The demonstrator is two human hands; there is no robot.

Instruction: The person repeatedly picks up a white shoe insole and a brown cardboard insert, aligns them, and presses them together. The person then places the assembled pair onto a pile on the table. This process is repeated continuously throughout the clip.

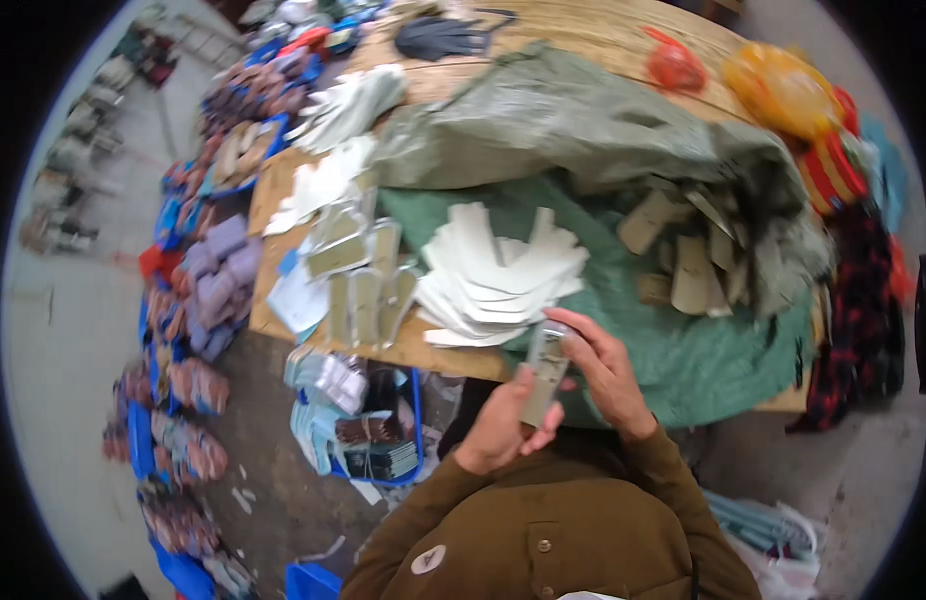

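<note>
Both hands [558,390] gripping grey-green strip [543,375]

A big grey-green woven sack [583,120] sprawls open across the far middle of the bench [603,35]. Two bulging net bags sit at its far right corner, one small and red [675,65], one larger and yellow-orange [783,90]. No signs or screens anywhere.
</note>
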